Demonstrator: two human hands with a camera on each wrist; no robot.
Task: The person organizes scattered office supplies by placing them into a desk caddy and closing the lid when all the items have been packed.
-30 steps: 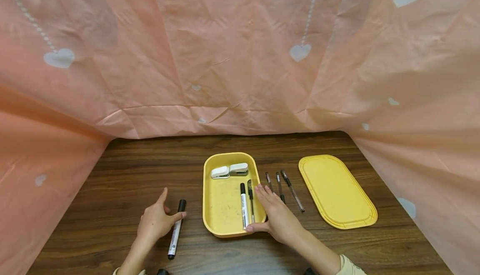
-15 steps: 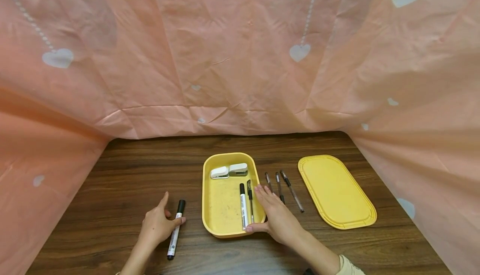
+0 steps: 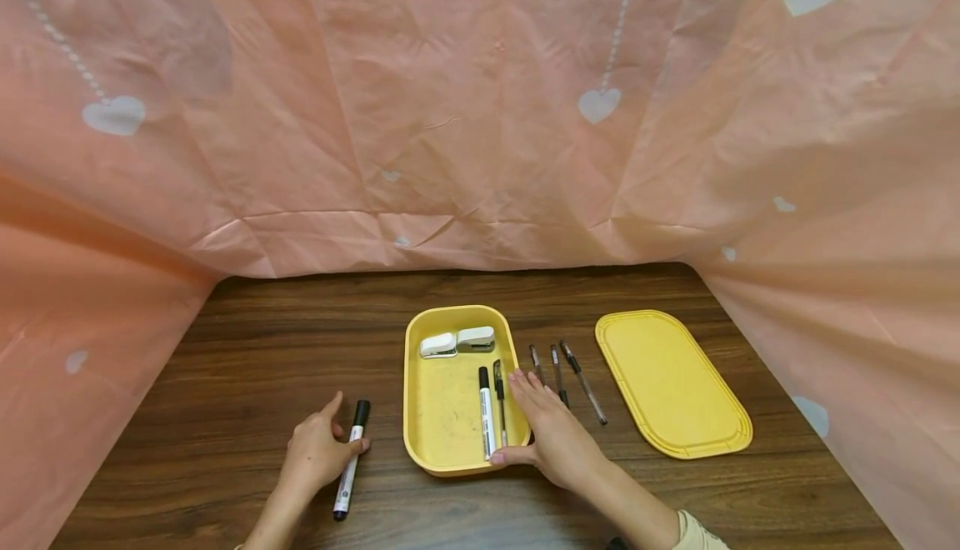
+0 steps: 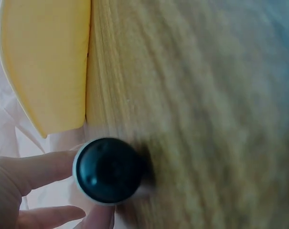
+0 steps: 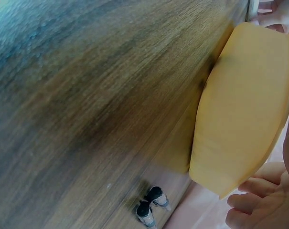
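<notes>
A whiteboard marker (image 3: 349,467), white with a black cap, lies on the table left of a yellow box (image 3: 412,400). My left hand (image 3: 313,450) pinches it, thumb across the barrel and fingers on the far side; the left wrist view shows the black end (image 4: 108,171) between them. My right hand (image 3: 558,437) rests on the box's right side, fingers extended along the rim and thumb at the near corner. Inside the box lie another marker (image 3: 487,417), a black gel pen (image 3: 501,404) and two white staplers, the left stapler (image 3: 438,345) and the right stapler (image 3: 476,338).
Three gel pens, the rightmost pen (image 3: 583,382) among them, lie right of the box, partly behind my right hand. Farther right a yellow lid (image 3: 675,383) lies flat on the wooden table (image 3: 300,333). A pink curtain (image 3: 480,117) with hearts encloses the back and sides.
My left hand has shifted slightly right and toward me, its index finger drawing in along the marker. The marker, the right hand and the box show hardly any movement.
</notes>
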